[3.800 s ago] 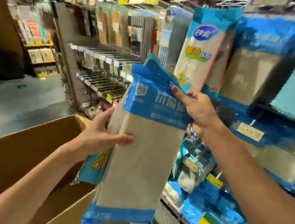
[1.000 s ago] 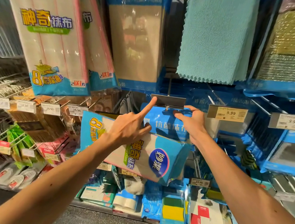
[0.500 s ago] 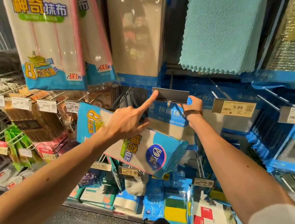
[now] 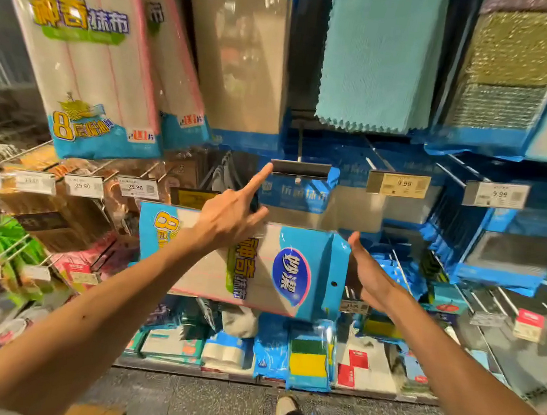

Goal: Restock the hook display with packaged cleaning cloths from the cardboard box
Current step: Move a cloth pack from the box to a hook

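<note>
My left hand grips a white cleaning cloth pack with blue ends, held sideways in front of the hook display. Its index finger points up and touches the dark tag holder at the tip of a hook. Behind that holder a blue and beige cloth pack hangs on the hook. My right hand is open, palm turned left, right beside the sideways pack's blue header end with its hang hole.
Large cloth packs and a teal cloth hang in the row above. Price tags reading 9.99 sit on hooks to the right. Sponges fill the bottom row. A cardboard edge shows at the bottom left, my shoe below.
My right hand has left the blue and beige pack on the hook and dropped to the right end of the sideways pack. My left hand has kept its hold and its pointing finger.
</note>
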### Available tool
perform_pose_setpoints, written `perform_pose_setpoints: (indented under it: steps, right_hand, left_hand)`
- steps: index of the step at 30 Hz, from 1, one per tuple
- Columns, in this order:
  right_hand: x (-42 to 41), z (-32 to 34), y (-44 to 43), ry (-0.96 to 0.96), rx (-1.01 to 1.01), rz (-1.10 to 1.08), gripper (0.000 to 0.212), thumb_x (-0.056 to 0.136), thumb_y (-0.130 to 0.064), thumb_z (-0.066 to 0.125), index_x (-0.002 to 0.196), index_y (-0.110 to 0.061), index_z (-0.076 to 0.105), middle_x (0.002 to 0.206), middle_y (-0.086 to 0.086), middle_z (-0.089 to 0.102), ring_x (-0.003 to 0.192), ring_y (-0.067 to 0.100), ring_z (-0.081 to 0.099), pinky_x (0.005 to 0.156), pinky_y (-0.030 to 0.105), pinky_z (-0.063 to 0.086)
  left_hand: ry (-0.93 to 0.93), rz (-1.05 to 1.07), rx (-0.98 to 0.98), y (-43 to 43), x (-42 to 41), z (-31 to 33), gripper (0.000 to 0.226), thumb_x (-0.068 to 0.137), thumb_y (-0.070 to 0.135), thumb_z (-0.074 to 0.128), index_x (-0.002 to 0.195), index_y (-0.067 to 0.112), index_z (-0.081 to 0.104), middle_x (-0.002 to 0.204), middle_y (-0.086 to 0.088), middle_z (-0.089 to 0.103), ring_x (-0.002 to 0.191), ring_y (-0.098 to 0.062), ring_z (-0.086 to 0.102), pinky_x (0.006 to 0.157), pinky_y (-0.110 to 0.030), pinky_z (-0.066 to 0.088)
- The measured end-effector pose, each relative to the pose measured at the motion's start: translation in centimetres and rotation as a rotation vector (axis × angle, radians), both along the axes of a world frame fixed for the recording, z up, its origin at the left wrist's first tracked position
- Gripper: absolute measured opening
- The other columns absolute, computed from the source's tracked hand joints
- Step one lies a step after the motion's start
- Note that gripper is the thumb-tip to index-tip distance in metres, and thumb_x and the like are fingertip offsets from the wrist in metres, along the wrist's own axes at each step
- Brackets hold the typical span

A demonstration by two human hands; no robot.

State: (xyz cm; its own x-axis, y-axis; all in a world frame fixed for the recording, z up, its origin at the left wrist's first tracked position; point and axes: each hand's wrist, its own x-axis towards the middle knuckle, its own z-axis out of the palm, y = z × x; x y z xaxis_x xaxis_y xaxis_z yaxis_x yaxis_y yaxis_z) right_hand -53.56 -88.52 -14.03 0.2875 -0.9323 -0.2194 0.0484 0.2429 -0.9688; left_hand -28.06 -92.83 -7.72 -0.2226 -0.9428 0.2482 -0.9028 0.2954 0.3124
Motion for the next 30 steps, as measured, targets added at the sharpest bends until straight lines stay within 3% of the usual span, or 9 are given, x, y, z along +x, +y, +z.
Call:
perform_pose_setpoints:
  steps: [3,6,9,12,17,21,24,27,30]
  right_hand:
    - [-0.9,3.2,3.5,-0.145,-0.067,0.075,0.107,0.039,-0.080,0.078,0.120,-0.012,0.062,0.123,0.011,0.069,0.111,0.023,0.066,0.093,0.043,0.055]
    - [-0.5,7.9,5.4,0.057,-0.215,0.015,0.062,0.061,-0.039,0.085,0.112,-0.010,0.065,0.113,0.007,0.073,0.097,0.018,0.071,0.077,0.030,0.059]
    - [0.7,12.6,5.8,0.171,-0.348,-0.060,0.042,0.066,-0.025,0.077,0.105,-0.011,0.068,0.097,0.000,0.077,0.084,0.016,0.072,0.072,0.032,0.059]
    - [2.5,18.0,5.3,0.256,-0.518,-0.111,0.031,0.068,-0.025,0.080,0.096,-0.014,0.073,0.093,-0.002,0.077,0.079,0.011,0.071,0.074,0.034,0.060]
    - [7.8,26.3,3.7,0.395,-0.784,0.028,0.016,0.077,-0.015,0.081,0.090,-0.017,0.074,0.074,-0.009,0.075,0.061,0.000,0.062,0.057,0.023,0.054]
    - [13.9,30.1,1.3,0.657,-1.018,0.185,0.008,0.079,-0.021,0.081,0.085,-0.021,0.075,0.074,0.004,0.073,0.062,0.002,0.053,0.060,0.036,0.050]
    - [17.3,31.6,-0.4,0.751,-1.132,0.153,0.020,0.075,-0.025,0.079,0.064,-0.036,0.066,0.057,-0.010,0.059,0.051,-0.002,0.048,0.053,0.023,0.039]
    - [19.8,32.9,-2.7,0.729,-1.151,0.173,0.016,0.072,-0.035,0.085,0.077,-0.033,0.069,0.067,-0.012,0.064,0.060,-0.002,0.054,0.056,0.018,0.040]
    - [21.6,33.6,-5.4,0.469,-1.075,0.101,0.029,0.070,-0.033,0.087,0.091,-0.021,0.073,0.087,-0.008,0.072,0.079,0.006,0.065,0.070,0.024,0.051]
  left_hand:
    - [0.121,0.097,0.017,2.2,0.2,1.8,0.041,0.099,0.044,0.045,0.139,0.034,0.044,0.108,-0.014,0.071,0.086,-0.030,0.062,0.069,-0.038,0.049]
    - [0.280,0.169,-0.009,4.2,0.7,5.1,0.035,0.098,0.052,0.046,0.106,0.024,0.066,0.105,-0.012,0.071,0.088,-0.031,0.059,0.070,-0.033,0.038]
    - [0.334,0.199,-0.033,6.1,2.0,9.2,0.062,0.094,0.068,0.036,0.099,0.016,0.069,0.100,-0.014,0.070,0.096,-0.036,0.062,0.075,-0.038,0.042]
    - [0.387,0.155,-0.041,8.4,3.8,14.1,0.076,0.092,0.075,0.025,0.086,0.009,0.064,0.085,-0.013,0.066,0.086,-0.032,0.061,0.072,-0.038,0.043]
    - [0.665,-0.084,-0.192,9.9,7.7,19.5,0.064,0.082,0.082,0.042,0.086,0.023,0.065,0.080,0.013,0.064,0.074,-0.005,0.054,0.068,-0.027,0.045]
    - [0.851,-0.166,-0.312,9.1,9.9,22.4,0.032,0.082,0.052,0.074,0.091,0.022,0.066,0.082,0.001,0.073,0.074,-0.007,0.067,0.067,-0.027,0.054]
    - [0.737,-0.112,-0.447,7.3,11.3,23.2,0.016,0.084,0.018,0.078,0.080,0.028,0.066,0.072,0.016,0.071,0.068,0.002,0.065,0.066,-0.020,0.055]
    - [0.815,-0.054,-0.515,5.4,13.5,24.1,0.023,0.086,0.007,0.074,0.075,0.025,0.066,0.067,0.014,0.070,0.064,0.003,0.063,0.064,-0.019,0.055]
    - [0.923,0.018,-0.584,4.4,15.3,25.9,0.011,0.088,0.014,0.072,0.080,0.021,0.068,0.076,0.010,0.072,0.073,-0.009,0.071,0.064,-0.024,0.058]
